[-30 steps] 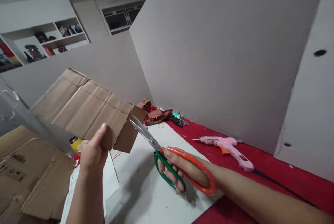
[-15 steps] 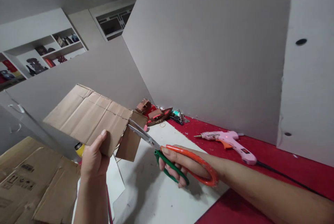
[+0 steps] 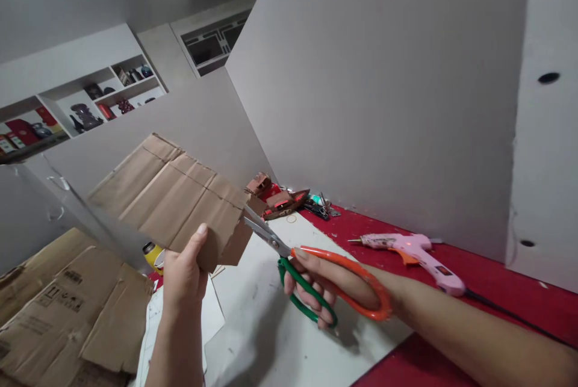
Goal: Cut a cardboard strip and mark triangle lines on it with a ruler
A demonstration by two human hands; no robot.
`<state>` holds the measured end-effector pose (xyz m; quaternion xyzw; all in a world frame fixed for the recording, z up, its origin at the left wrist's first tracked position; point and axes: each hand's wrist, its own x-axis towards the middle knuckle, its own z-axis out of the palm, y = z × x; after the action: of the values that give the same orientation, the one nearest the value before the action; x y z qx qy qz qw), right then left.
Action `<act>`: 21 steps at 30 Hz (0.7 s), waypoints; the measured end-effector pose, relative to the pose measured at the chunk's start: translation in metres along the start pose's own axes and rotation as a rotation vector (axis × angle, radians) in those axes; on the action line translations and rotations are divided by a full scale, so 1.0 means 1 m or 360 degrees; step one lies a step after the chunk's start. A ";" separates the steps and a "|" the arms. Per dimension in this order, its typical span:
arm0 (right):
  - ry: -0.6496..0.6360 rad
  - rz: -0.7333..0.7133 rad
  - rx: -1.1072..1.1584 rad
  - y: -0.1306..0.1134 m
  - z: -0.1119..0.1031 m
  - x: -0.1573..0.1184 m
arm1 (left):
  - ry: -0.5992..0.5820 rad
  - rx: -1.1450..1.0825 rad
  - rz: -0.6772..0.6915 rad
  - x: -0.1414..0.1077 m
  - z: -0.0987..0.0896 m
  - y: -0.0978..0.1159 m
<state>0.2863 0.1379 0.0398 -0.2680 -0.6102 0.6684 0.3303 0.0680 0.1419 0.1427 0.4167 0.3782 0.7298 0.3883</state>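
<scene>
One creased cardboard piece (image 3: 189, 197) is pinched between thumb and fingers of the left hand (image 3: 185, 272), raised above the worktop (image 3: 397, 369); the right hand (image 3: 345, 278) is wrapped round one pair of scissors (image 3: 274, 244) (one orange handle, one green), blades parted at the cardboard's right edge. One pink glue gun (image 3: 422, 253) lies near the worktop's far edge, one model boat (image 3: 285, 201) by its far corner.

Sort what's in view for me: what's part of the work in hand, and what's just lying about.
In use:
- cardboard piece, in the left hand
- scissors, in the right hand, held at that piece's edge

Seemingly just lying about:
- pink glue gun
- printed cardboard
- boat-shaped model
- yellow container
</scene>
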 end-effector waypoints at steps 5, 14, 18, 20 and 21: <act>0.0212 -0.0227 -0.0143 0.000 0.004 -0.002 | -0.0150 0.0027 -0.0195 0.001 -0.003 0.008; 0.0290 -0.0485 -0.0565 0.001 -0.008 -0.001 | -0.0360 0.0041 -0.0227 0.000 -0.002 -0.004; 0.0191 -0.0521 -0.0726 -0.002 -0.011 -0.004 | -0.0369 0.0053 -0.0210 0.001 -0.004 0.001; 0.0173 -0.0482 -0.0714 -0.005 -0.010 -0.005 | -0.0387 0.0080 -0.0217 0.003 -0.006 0.003; 0.0172 -0.0463 -0.0710 -0.006 -0.009 -0.006 | -0.0400 0.0094 -0.0226 0.004 -0.007 0.003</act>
<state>0.2978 0.1389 0.0449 -0.2789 -0.7560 0.4476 0.3878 0.0596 0.1422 0.1437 0.4882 0.3764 0.6311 0.4709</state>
